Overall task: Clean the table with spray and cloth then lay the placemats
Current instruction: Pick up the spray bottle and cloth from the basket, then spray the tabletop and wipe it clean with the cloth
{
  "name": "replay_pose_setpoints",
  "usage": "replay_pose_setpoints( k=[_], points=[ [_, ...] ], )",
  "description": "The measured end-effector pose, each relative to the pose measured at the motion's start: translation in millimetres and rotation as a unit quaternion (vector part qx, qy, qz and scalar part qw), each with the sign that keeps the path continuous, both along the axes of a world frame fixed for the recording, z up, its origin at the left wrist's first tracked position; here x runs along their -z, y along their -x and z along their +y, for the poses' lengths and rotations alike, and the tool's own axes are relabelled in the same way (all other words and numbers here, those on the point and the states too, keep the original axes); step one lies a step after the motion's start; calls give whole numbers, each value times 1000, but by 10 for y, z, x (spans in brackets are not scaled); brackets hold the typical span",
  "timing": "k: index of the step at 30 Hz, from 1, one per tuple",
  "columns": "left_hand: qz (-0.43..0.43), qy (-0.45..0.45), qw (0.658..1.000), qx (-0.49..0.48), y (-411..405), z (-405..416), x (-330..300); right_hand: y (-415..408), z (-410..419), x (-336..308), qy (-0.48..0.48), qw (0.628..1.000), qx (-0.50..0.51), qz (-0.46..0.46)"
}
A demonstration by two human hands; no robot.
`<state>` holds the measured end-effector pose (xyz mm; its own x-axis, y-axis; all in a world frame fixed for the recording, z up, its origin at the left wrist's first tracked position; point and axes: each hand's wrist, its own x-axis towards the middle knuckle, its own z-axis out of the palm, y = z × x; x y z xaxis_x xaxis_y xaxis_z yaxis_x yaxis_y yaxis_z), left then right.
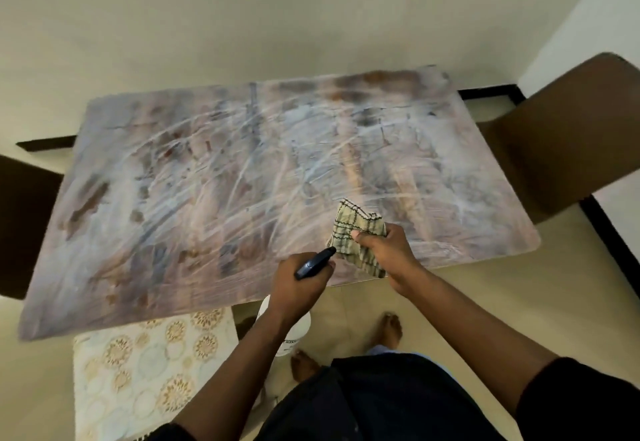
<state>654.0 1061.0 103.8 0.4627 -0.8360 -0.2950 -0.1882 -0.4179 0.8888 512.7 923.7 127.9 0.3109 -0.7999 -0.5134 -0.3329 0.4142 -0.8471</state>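
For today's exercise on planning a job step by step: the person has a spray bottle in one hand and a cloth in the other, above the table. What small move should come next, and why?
Probably squeeze the trigger. The left hand holds the spray bottle with its nozzle aimed over the table, and the right hand holds the cloth bunched, ready to wipe. The placemats wait below the near edge.

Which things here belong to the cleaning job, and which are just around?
Job: spray bottle in left hand; checked cloth in right hand; table; patterned placemat, waiting.

Around: brown chairs at right and left.
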Motion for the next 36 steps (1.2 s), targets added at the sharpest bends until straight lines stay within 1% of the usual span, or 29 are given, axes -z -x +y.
replay_pose_setpoints(
  k=[3, 5, 6, 7, 12, 18, 23, 28, 33, 36],
  points=[
    [-20, -37, 999, 26, 160, -246, -7, 278, -148, 22, -1, 999, 42, -2],
    [-37, -58, 996, 60, 424, -519, -50, 621, -317, 26, 2, 997, 72, 1],
    [-42, -66, 995, 59, 421, -543, -52, 627, -312, 42, -2, 997, 73, -3],
    [-43, -70, 995, 61, 426, -587, -59, 654, -323, 52, -2, 997, 78, -5],
    [-28, -119, 985, 119, 866, -1139, -80, 1290, -720, 172, 37, 989, 145, 14],
    [-53, -141, 981, 119, 1267, -1586, 27, 1934, -1096, 331, 52, 967, 239, 67],
    [-58, -182, 974, 119, 1540, -1900, 126, 2349, -1310, 467, 55, 945, 303, 109],
    [-44, -215, 966, 135, 1769, -2170, 202, 2641, -1405, 546, 37, 944, 307, 117],
    [-30, -209, 967, 144, 1993, -2424, 225, 2877, -1402, 554, 39, 938, 315, 137],
    [8, -199, 969, 144, 2099, -2559, 202, 2998, -1401, 570, 35, 931, 337, 138]
  ],
)
